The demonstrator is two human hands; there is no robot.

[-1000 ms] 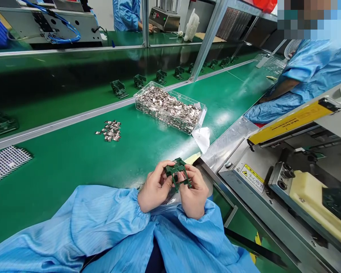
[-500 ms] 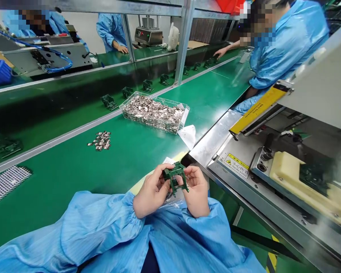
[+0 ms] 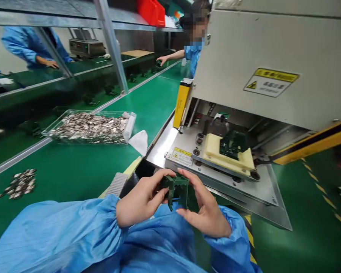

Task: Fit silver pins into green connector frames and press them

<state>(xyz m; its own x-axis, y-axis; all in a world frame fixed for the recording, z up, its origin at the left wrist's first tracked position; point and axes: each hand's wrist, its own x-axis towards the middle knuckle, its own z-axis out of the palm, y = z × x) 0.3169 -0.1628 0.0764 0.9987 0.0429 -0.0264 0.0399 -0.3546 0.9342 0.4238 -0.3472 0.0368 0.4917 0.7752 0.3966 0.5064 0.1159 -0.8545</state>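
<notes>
A dark green plastic frame (image 3: 178, 183) with an open middle and thin legs is held up before my body, over the table's front edge. My left hand (image 3: 143, 197) pinches its left side between thumb and fingers. Around the right side curves my right hand (image 3: 206, 206), fingertips at the upper edge and thumb by the lower leg. In the press to the right, another dark green part (image 3: 233, 146) sits in a cream-coloured fixture (image 3: 213, 146). Left of my hands, small shiny metal pieces (image 3: 21, 184) lie in a loose pile on the green table.
A clear tray (image 3: 130, 127) full of metal pieces stands beyond my left arm, with a white scrap (image 3: 139, 142) beside it. The press housing (image 3: 267, 49) overhangs the fixture. Yellow guards (image 3: 182, 104) flank it. A co-worker's hand (image 3: 163, 60) reaches over the far line of green parts.
My view has turned right toward the press, so the tray and pile appear further left. The frame stays in my hands; my right fingers have spread from a pinch to a wider hold.
</notes>
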